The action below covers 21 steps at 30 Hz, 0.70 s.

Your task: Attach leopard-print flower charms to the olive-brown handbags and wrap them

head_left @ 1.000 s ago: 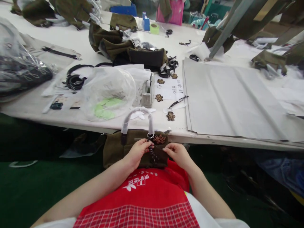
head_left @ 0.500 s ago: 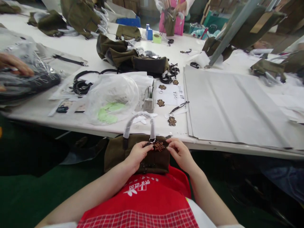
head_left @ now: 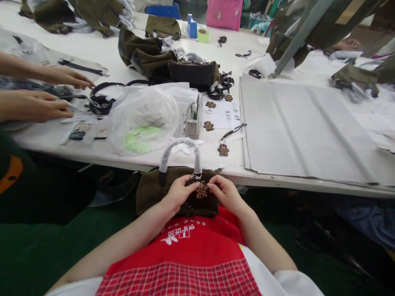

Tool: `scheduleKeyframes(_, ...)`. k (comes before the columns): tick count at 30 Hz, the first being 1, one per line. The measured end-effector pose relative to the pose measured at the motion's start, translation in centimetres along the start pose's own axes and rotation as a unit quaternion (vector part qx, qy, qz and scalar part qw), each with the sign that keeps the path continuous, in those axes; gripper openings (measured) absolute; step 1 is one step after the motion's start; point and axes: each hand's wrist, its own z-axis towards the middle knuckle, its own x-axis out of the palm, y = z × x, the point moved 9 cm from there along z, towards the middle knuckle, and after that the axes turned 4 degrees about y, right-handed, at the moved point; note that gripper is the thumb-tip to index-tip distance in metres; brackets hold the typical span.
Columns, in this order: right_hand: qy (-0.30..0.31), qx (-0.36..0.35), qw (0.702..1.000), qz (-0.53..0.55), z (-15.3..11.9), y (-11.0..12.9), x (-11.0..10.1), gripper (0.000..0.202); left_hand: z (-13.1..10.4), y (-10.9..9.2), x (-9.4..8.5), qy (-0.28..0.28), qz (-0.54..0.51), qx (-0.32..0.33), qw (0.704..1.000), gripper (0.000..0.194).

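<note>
An olive-brown handbag (head_left: 149, 195) rests at the table's front edge against the red apron. Its handle (head_left: 164, 158) stands up, wrapped in pale film. From a metal ring (head_left: 196, 176) at the handle's right foot hangs a leopard-print bag charm (head_left: 202, 190) with a scalloped outline. My left hand (head_left: 178, 192) is closed at the charm's left side, thumb against forefinger, beside the ring and a dark beaded strap partly hidden by the fingers. My right hand (head_left: 226, 191) pinches the charm's right edge between thumb and forefinger.
Beyond the bag lie more leopard-print charms (head_left: 223, 150), a tape dispenser (head_left: 193, 117) and a clear plastic bag (head_left: 145, 119). Grey sheets (head_left: 296, 131) cover the table's right part. Several olive bags (head_left: 191, 74) stand farther back. A co-worker's hands (head_left: 46, 105) reach in from the left.
My right hand has moved left, closer to my left hand, and the charm has turned to hang more upright. The co-worker's hands have come farther in from the left.
</note>
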Motion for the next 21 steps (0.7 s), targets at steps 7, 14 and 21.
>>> scheduleKeyframes(7, -0.045, 0.030, 0.998, 0.035, -0.7, -2.1, -2.5, 0.025, -0.4, 0.8, -0.1, 0.085, -0.052, -0.118, 0.988, 0.036)
scheduleKeyframes(14, -0.044, 0.038, 0.998, 0.022, -0.7, -2.6, -2.8, 0.026, -0.6, 0.8, 0.1, 0.101, -0.075, -0.137, 0.983, 0.030)
scheduleKeyframes(21, -0.058, 0.049, 0.997, 0.015, -0.9, -3.3, -3.1, 0.027, -0.5, 1.0, -0.3, 0.099, -0.071, -0.143, 0.982, 0.035)
